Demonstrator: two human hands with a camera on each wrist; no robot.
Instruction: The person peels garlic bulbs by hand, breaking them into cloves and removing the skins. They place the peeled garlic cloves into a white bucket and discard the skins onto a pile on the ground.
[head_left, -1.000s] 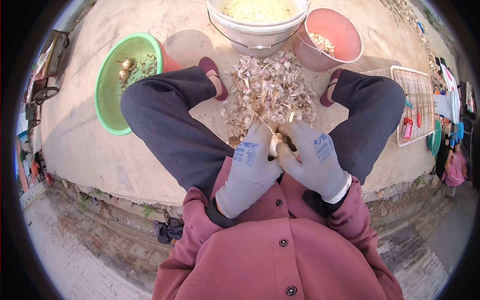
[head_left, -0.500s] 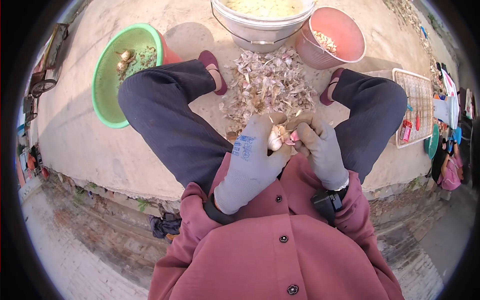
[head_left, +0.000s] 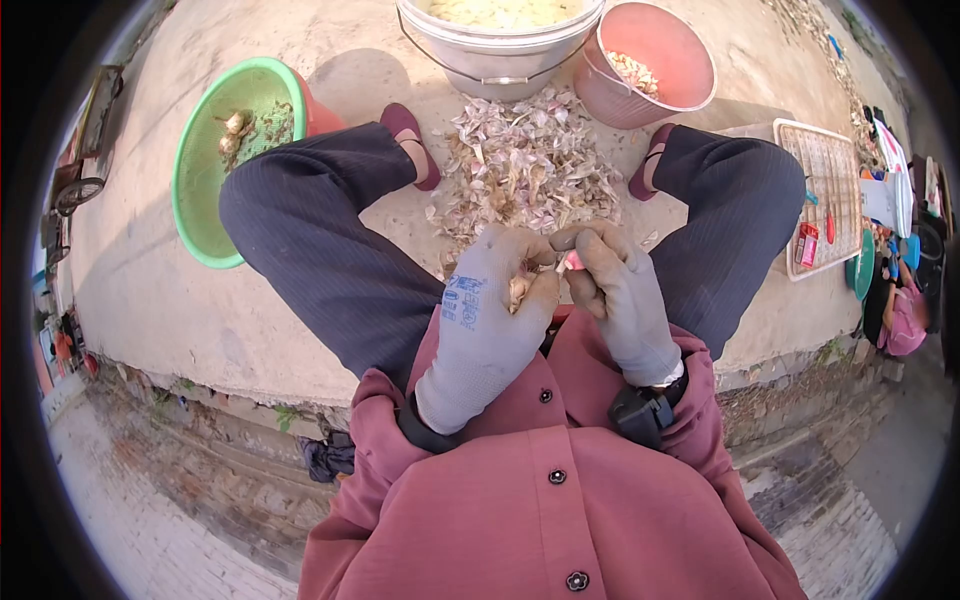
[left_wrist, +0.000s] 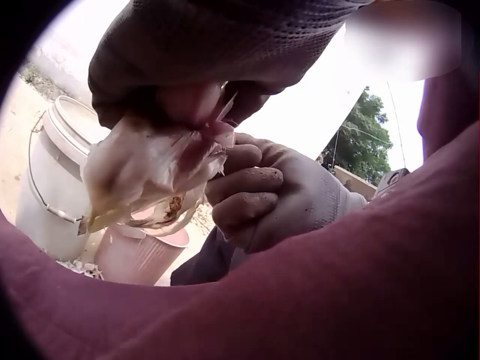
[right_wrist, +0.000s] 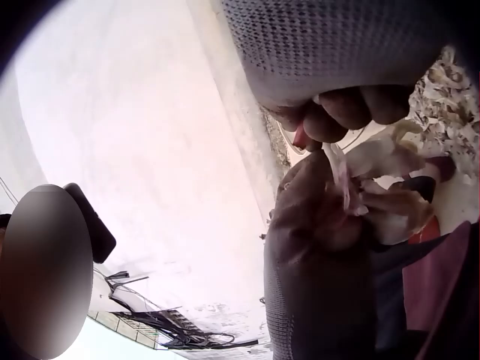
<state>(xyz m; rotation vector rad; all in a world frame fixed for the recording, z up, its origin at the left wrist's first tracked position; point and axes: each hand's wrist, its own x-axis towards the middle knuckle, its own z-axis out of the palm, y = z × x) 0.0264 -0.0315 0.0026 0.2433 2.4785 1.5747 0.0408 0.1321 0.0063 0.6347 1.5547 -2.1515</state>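
Note:
In the head view the gloved left hand [head_left: 490,325] grips a partly peeled garlic bulb [head_left: 519,291], its fingers curled round it. The bulb [left_wrist: 139,169] shows large in the left wrist view, with torn papery skin and a pinkish patch. Close beside it, the gloved right hand [head_left: 630,305] pinches a small pink clove [head_left: 573,260] between thumb and fingers. A strip of skin [right_wrist: 341,169] stands between the two hands in the right wrist view. Below the hands lies a heap of garlic skins [head_left: 530,165] on the ground.
Beyond the heap stand a white bucket [head_left: 500,65] with pale contents and a pink bucket [head_left: 690,65] holding cloves. A green basket [head_left: 195,165] with garlic is at the left. At the right lies a white-rimmed tray [head_left: 790,150] with small red items.
The hands, together at the bulb a second ago, are now slightly apart. The right hand has drawn back a little with the pink clove, and the left has turned round the bulb.

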